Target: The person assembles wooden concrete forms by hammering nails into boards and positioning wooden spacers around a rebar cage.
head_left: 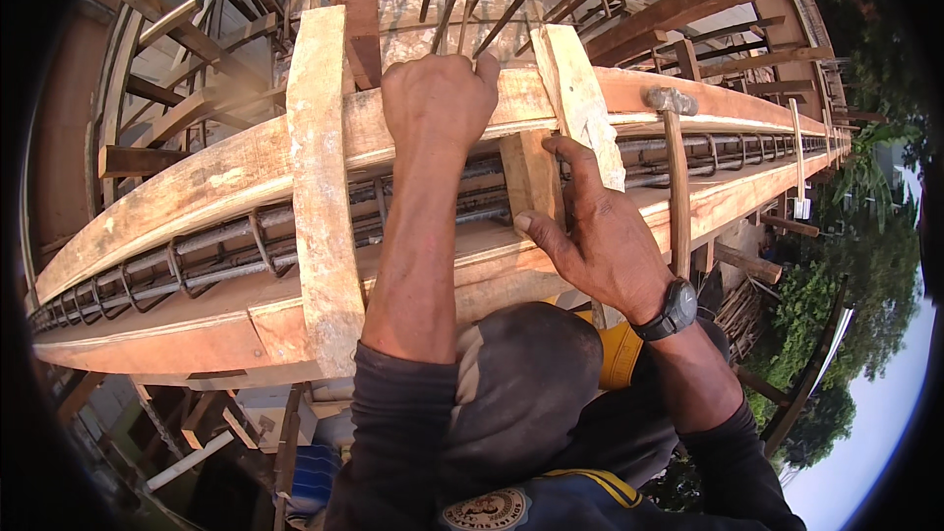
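Note:
A long wooden beam form runs across the view, with a far board (226, 169) and a near board (177, 344). Between them lies a cage of steel bars (211, 261). My left hand (440, 103) is closed over the far board's top edge, its fingertips hidden. A short wooden block (531, 175) sits in the gap between the boards. My right hand (615, 241), watch on its wrist, holds this block with thumb and forefinger against its right side; the other fingers are mostly hidden. A pale cross batten (580, 98) passes behind that hand.
Another batten (324, 197) crosses the form left of my arms. To the right a hammer (677, 177) rests across both boards, head on the far one. Beyond stand timber props and a thick beam (713, 2). My knee (531, 364) is close below the form.

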### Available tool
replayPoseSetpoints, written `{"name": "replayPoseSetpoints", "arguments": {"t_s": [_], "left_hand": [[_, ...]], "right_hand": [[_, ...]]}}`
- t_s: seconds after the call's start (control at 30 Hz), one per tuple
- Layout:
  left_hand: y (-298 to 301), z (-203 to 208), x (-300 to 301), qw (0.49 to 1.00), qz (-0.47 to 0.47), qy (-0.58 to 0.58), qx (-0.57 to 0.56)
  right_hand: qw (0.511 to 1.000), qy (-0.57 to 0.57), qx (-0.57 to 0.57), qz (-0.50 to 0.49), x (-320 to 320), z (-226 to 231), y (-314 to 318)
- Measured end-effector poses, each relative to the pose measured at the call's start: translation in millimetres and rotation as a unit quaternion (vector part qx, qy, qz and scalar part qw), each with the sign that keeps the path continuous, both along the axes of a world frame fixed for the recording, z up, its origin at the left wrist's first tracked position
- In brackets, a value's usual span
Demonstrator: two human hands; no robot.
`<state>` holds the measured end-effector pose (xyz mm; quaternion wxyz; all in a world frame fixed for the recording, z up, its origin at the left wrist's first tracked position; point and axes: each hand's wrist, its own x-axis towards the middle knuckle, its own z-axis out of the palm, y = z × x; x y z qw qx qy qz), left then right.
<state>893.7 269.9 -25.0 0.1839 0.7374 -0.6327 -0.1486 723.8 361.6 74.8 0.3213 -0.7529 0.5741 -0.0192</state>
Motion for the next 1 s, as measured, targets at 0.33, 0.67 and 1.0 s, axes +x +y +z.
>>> {"name": "replayPoseSetpoints", "arguments": {"t_s": [0.33, 0.67, 1.0], "left_hand": [[0.6, 1.0, 1.8, 1.000, -0.002, 0.000, 0.017], [-1.0, 5.2, 1.0, 1.000, -0.001, 0.010, 0.013], [-0.9, -11.9, -1.2, 0.998, 0.015, -0.024, -0.058]], "right_hand": [[0.998, -0.006, -0.054, 0.014, 4.9, -13.1, 4.0], [0.994, 0.073, -0.084, 0.005, 13.5, -10.4, -5.0], [0.992, 0.036, -0.103, -0.062, 2.1, -5.9, -7.5]]}}
